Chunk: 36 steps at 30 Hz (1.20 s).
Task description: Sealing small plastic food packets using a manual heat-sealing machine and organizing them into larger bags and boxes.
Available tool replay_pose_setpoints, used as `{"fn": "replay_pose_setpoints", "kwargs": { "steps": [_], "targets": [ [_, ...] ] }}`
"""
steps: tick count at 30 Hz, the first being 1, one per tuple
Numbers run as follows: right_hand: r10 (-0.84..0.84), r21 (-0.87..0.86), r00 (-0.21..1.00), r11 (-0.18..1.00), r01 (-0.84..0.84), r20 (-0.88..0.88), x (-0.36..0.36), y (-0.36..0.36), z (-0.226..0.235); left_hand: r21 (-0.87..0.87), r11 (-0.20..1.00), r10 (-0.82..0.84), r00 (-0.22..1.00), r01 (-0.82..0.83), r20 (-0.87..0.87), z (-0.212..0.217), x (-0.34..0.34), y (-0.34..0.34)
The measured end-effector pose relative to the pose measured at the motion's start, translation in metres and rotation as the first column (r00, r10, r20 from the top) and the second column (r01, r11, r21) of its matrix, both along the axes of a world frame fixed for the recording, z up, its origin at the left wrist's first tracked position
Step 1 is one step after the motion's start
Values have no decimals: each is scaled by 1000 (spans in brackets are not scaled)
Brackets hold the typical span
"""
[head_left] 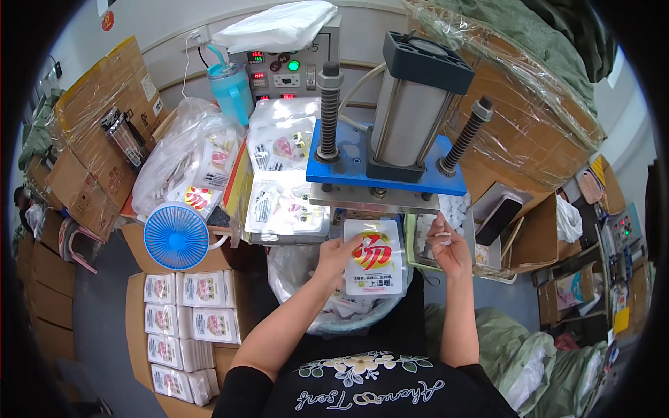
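Item: one flat white packet [376,268] with a red and yellow print, held upright before the person's chest, below the press and above a plastic-lined bin [348,326].

Left hand [336,259]: closed on the packet's upper left edge, thumb on the printed face.

Right hand [449,247]: raised beside the packet and apart from it, fingers curled, in front of a green tray [410,245] of small white pieces. Something white shows at the fingertips; it is too small to tell whether they pinch it.

Press: grey cylinder [404,115] on a blue plate [387,164], with a spring-fitted post on either side.

Left of the press: white packets in stacks [282,205], partly in glare; behind them a control box [306,59] with a green light, a white plastic bag [279,26] lying on top. Near the box, one blue tumbler [231,94] with a straw.

Further left: one blue fan [175,235]; above it, a clear bag [171,157] containing packets. Below the fan, an open carton [135,334] with packets standing in two columns.

Right of the tray: one dark-screened phone [499,219], propped at a tilt. Behind, a large wrapped cardboard box [516,104]. Lower right, green sacks [509,355].
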State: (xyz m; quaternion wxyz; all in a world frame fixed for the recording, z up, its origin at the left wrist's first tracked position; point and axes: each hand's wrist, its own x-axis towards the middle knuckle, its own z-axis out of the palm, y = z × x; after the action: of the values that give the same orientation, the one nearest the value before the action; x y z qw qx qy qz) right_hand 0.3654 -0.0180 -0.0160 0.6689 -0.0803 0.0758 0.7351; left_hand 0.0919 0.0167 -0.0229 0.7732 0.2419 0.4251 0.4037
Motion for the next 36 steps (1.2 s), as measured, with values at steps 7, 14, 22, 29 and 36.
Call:
{"fn": "replay_pose_setpoints", "kwargs": {
  "steps": [7, 14, 22, 29, 36],
  "targets": [
    [34, 43, 999, 998, -36, 41, 7, 0, -16, 701, 611, 573, 406, 368, -712, 5, -54, 30],
    [7, -27, 612, 999, 23, 791, -24, -13, 10, 743, 450, 722, 287, 495, -630, -19, -114, 3],
    [-41, 27, -95, 989, -146, 995, -92, -14, 45, 581, 786, 209, 792, 212, -573, 12, -73, -35],
    [-47, -162, -379, 851, -500, 924, -107, -23, 38, 496, 753, -21, 768, 433, -640, -29, -60, -50],
    [-100, 25, -311, 971, -236, 945, -82, -10, 36, 343, 891, -102, 868, 296, -485, -25, -29, -20]
  ]
}}
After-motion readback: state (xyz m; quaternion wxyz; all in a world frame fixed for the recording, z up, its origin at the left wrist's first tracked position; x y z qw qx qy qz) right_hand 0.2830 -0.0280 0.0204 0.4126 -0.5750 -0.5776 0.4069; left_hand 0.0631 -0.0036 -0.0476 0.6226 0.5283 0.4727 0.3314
